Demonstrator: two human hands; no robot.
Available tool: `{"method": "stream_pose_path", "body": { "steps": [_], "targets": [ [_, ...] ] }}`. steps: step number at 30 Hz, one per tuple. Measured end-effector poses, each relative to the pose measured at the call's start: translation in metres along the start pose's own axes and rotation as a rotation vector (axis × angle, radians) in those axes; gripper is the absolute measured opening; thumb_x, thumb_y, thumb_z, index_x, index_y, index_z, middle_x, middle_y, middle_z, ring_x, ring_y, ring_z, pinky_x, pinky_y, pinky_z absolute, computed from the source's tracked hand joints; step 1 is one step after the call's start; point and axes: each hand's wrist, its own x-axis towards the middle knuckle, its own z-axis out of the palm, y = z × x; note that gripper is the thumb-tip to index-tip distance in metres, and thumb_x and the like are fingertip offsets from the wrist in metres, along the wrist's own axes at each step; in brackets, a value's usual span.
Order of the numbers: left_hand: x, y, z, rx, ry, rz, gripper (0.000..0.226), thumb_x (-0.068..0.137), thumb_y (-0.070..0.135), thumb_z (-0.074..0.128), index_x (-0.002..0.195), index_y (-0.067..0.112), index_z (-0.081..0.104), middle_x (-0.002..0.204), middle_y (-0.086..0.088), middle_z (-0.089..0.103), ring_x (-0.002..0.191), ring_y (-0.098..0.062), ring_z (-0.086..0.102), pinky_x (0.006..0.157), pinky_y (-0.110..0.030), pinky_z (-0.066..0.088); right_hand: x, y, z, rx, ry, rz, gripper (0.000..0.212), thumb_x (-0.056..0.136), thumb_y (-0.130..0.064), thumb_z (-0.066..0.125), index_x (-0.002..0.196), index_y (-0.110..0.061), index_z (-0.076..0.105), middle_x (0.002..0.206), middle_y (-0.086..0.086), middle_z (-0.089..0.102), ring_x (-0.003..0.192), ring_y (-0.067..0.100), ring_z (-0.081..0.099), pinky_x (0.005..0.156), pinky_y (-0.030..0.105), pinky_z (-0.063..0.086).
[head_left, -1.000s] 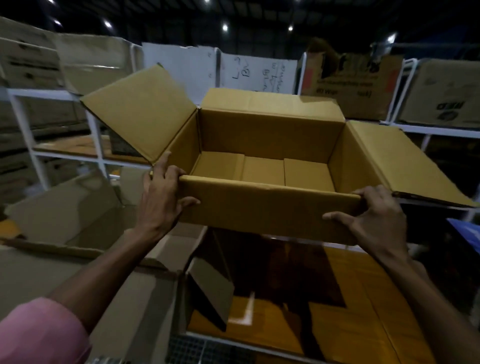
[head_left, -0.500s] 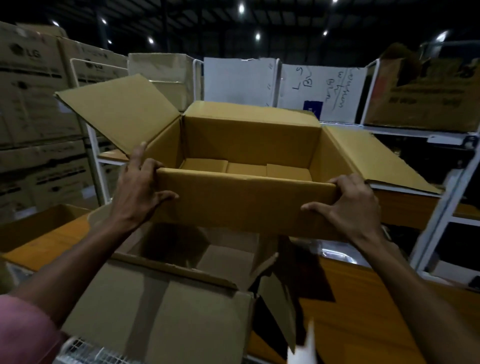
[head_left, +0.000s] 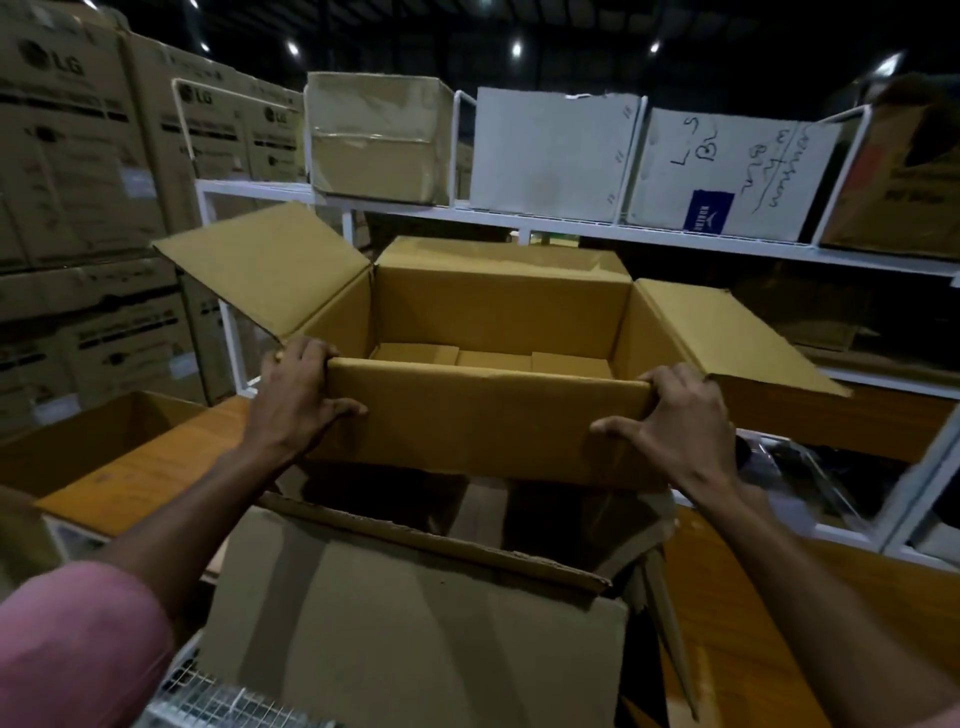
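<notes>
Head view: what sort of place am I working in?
Probably a warehouse: stacked LG cartons on the left, white metal shelving loaded with boxes, ceiling lights high overhead.

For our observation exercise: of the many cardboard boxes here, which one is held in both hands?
The open yellow-brown box in the middle, flaps spread: left hand and right hand grip its near corners. No hand touches the others.
</notes>
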Motion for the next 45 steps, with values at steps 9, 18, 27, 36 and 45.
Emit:
{"method": "stream_pose_path", "body": {
  "steps": [9,18,27,36,45],
  "targets": [
    [-0.001,-0.025,0.038,-0.038,-0.2,-0.071,0.066,0.069,0.04,0.088,0.12,0.014,0.054,0.128,-0.01,0.051,0.123,-0.044,0.041,0.091,-0.056,0.042,-0.008,-0.004,0.052,-0.018,-0.187,0.153,0.074,0.063,-0.062,0.084,0.114,-0.015,0.058,0.109,0.003,0.056,0.112,0.028,0.048,0.097,0.045,0.041],
    [-0.036,-0.001,0.091,0.328,-0.338,0.128,0.109,0.082,0.048,0.076,0.158,0.021,0.002,0.164,-0.015,-0.013,0.151,-0.045,-0.005,0.119,-0.063,0.017,0.003,-0.009,0.087,0.073,-0.285,0.26,0.062,0.062,-0.061,0.084,0.1,-0.021,0.055,0.104,-0.001,0.052,0.11,0.025,0.049,0.094,0.041,0.037],
    [-0.03,0.025,0.121,0.452,-0.389,0.369,0.149,0.062,0.061,0.084,0.155,0.02,-0.025,0.157,-0.016,-0.04,0.141,-0.05,-0.035,0.107,-0.081,-0.006,0.011,-0.011,0.089,0.158,-0.305,0.373,0.075,0.062,-0.061,0.085,0.114,-0.011,0.066,0.108,0.008,0.063,0.114,0.031,0.054,0.103,0.051,0.042],
    [-0.037,0.032,0.133,0.368,-0.532,0.244,0.138,0.076,0.04,0.08,0.149,0.025,-0.036,0.153,-0.014,-0.046,0.137,-0.052,-0.039,0.104,-0.085,0.004,0.009,-0.007,0.088,0.266,-0.365,0.428,0.053,0.065,-0.07,0.077,0.091,-0.025,0.062,0.103,0.001,0.064,0.107,0.029,0.058,0.091,0.052,0.052],
    [-0.016,0.037,0.089,0.27,-1.08,0.214,0.127,0.08,0.023,0.08,0.153,0.042,-0.022,0.161,-0.001,-0.035,0.147,-0.044,-0.025,0.112,-0.074,0.005,-0.016,-0.017,0.099,-0.231,-0.501,0.283,0.047,0.094,-0.057,0.053,0.117,-0.017,0.055,0.125,0.009,0.057,0.124,0.037,0.043,0.1,0.055,0.042]
  ]
}}
